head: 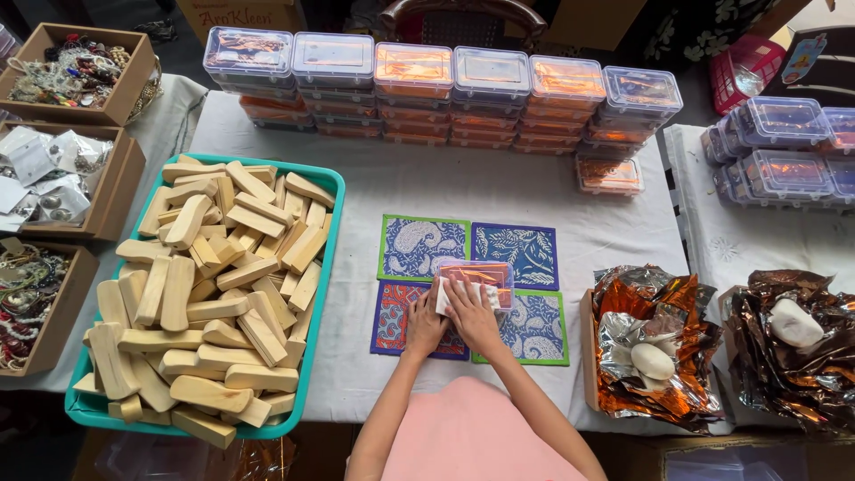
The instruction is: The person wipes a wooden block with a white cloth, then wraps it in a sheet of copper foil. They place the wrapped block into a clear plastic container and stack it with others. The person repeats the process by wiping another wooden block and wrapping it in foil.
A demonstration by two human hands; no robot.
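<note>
The surface (534, 191) carries a tray of wooden blocks (209, 294) at left. Centre, four patterned mats (517, 249) lie under a clear box (476, 274). Your left hand (425, 322) and right hand (472, 312) press a white cloth (445, 297) against the box, fingers together.

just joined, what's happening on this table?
A person has both hands on a small clear plastic box sitting on four patterned mats. The right hand presses a white cloth against the box; the left hand rests beside it. A teal tray of wooden blocks sits to the left, with stacks of similar boxes along the far edge.
</note>
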